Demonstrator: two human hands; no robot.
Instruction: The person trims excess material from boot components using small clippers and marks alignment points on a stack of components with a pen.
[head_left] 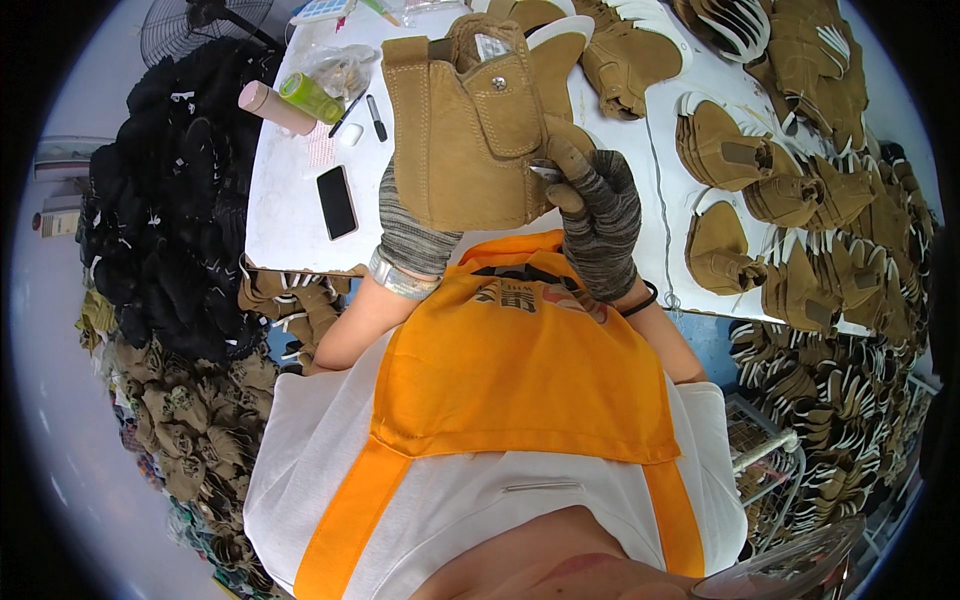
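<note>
1. Tan suede boot upper (465,130) is held up over the near edge of the white table (285,215), just in front of the person's orange apron (520,370).
2. Its snap-buttoned strap faces the camera, and the collar opening points to the far side.
3. The left hand (415,235), in a grey knitted glove, is mostly hidden behind the upper's lower left corner; its fingers close on that corner from behind.
4. The right hand (600,215), gloved the same way, clamps the upper's right edge between thumb and fingers.
5. A black phone (336,201) lies on the table to the left, with two markers (376,117) farther off.
6. More tan uppers with white soles (760,190) cover the table's right side.
7. Black pieces (175,190) are heaped at the far left.
</note>
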